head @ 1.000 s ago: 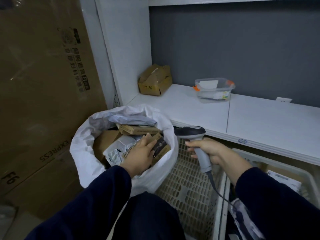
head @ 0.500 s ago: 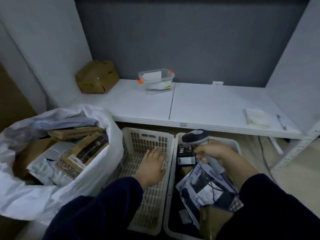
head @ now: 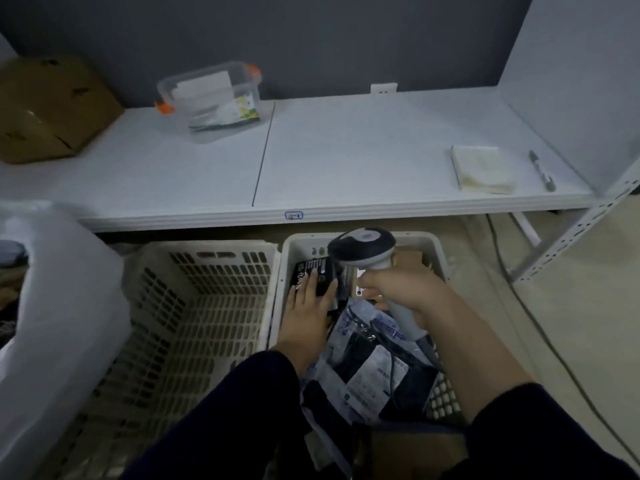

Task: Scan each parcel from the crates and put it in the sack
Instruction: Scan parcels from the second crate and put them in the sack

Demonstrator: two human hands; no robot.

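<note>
Looking down from the head camera, the left hand (head: 306, 308) lies flat with fingers spread on a small black parcel (head: 313, 275) at the far end of the right crate (head: 437, 249); can't tell if it's actually gripping it yet. The right hand (head: 403, 289) is wrapped tight around the handle of the scanner (head: 362, 247), whose head hangs just over that black parcel and hides part of it. Nearer to me in the same crate there's a crinkly plastic mailer (head: 367, 368), labels too blurry to read. The left crate (head: 194, 306) just shows its bare mesh. The white sack (head: 59, 306) is cut off at the left edge, contents barely visible. Up on the desk (head: 346, 150): a clear tub (head: 211, 98), a cardboard box (head: 48, 109), a folded cloth (head: 483, 169), a pen (head: 542, 171).
</note>
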